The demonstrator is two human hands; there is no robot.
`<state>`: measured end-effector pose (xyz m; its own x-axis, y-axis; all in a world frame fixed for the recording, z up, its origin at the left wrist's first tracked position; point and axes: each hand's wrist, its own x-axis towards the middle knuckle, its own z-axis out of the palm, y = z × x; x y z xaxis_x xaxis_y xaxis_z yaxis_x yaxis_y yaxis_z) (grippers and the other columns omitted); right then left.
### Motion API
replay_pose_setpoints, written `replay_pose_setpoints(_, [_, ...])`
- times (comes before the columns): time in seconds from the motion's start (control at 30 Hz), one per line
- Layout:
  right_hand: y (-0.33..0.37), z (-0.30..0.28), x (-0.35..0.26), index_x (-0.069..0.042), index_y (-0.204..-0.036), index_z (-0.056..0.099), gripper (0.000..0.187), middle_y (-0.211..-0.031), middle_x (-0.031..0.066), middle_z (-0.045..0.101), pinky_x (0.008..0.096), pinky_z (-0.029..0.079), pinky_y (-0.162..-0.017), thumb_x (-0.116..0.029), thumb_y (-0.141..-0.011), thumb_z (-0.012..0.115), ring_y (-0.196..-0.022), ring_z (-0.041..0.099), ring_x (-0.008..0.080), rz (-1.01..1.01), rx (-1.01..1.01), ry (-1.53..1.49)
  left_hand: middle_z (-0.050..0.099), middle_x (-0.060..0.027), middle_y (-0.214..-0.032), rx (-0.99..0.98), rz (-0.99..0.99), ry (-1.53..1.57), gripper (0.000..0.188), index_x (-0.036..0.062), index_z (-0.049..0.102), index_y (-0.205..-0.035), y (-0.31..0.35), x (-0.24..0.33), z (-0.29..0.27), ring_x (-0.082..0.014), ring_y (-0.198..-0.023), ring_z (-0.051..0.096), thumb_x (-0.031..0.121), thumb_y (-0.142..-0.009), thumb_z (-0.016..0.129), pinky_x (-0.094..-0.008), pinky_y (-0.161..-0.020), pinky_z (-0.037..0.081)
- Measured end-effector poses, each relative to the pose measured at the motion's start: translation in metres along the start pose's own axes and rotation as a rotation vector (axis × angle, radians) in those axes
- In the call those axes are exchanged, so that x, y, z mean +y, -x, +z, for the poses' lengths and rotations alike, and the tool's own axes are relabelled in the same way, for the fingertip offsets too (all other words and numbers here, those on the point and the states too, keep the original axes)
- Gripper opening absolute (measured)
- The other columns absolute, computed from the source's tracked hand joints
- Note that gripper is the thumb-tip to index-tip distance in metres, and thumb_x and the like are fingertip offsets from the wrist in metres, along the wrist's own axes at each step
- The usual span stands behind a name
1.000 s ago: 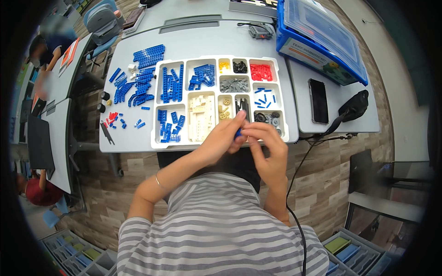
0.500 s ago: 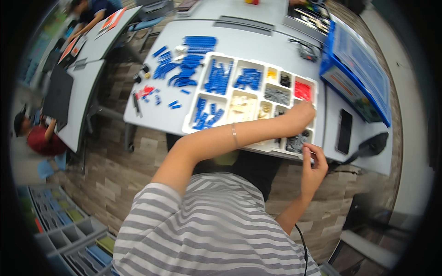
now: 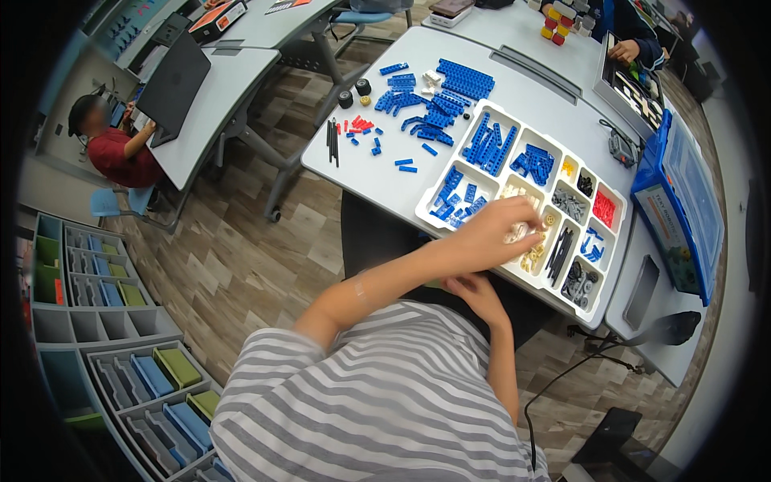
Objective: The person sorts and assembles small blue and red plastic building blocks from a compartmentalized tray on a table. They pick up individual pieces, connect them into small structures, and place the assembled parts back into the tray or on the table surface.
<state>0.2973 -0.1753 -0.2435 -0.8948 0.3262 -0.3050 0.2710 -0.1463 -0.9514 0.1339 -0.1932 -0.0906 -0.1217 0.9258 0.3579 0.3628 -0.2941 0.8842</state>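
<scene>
My left hand (image 3: 502, 230) hovers over the lower middle of a white sorting tray (image 3: 430, 210). Thumb and fingers are apart there, above cream pieces (image 3: 532, 259), with nothing visibly gripped. Low in front of the tray's near edge is my right hand (image 3: 479, 299), close to my body. Its fingers are curled together; whatever is in them is hidden. Blue beams (image 3: 488, 145) and shorter blue pieces (image 3: 533, 164) fill compartments on the tray's left side. Grey connectors (image 3: 569, 205), red pegs (image 3: 604, 209), black axles (image 3: 560, 255) and dark grey gears (image 3: 578, 283) occupy others.
Loose blue beams (image 3: 430, 120), red pegs (image 3: 359, 126), black rods (image 3: 332, 143) and small wheels (image 3: 345, 99) lie left of the tray. A blue bin (image 3: 679, 213), phone (image 3: 641, 293) and black controller (image 3: 620, 145) are at right. Another person's hand (image 3: 624, 52) is across the table.
My left hand has moved left from the red-peg side to the cream pieces, its fingers spreading. The right hand has withdrawn left, toward my body. The view has turned.
</scene>
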Motion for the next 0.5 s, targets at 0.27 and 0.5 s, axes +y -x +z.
replay_pose_setpoints(0.27, [-0.160, -0.008, 0.106, 0.004, -0.121, 0.067, 0.044, -0.122, 0.0221, 0.068, 0.0406, 0.048, -0.103, -0.036, -0.106, 0.056, -0.114, 0.065, 0.0327, 0.036, 0.426, 0.789, 0.075, -0.0088, -0.097, -0.673, -0.693, -0.087, 0.043, 0.0044, 0.075, -0.112, 0.103, 0.004, -0.085, -0.0192, -0.092, 0.068, 0.045, -0.100, 0.065, -0.0334, -0.082, 0.053])
replay_pose_setpoints(0.5, [-0.156, -0.027, 0.117, 0.005, -0.123, 0.066, 0.048, -0.124, 0.0238, 0.067, 0.0427, 0.047, -0.105, -0.039, -0.107, 0.052, -0.116, 0.064, 0.0359, 0.041, 0.437, 0.883, 0.072, -0.0063, -0.104, -0.464, -0.777, 0.322, 0.040, 0.0014, 0.068, -0.126, 0.136, -0.007, -0.118, -0.0141, -0.097, 0.067, 0.035, -0.107, 0.055, -0.0297, -0.087, 0.053])
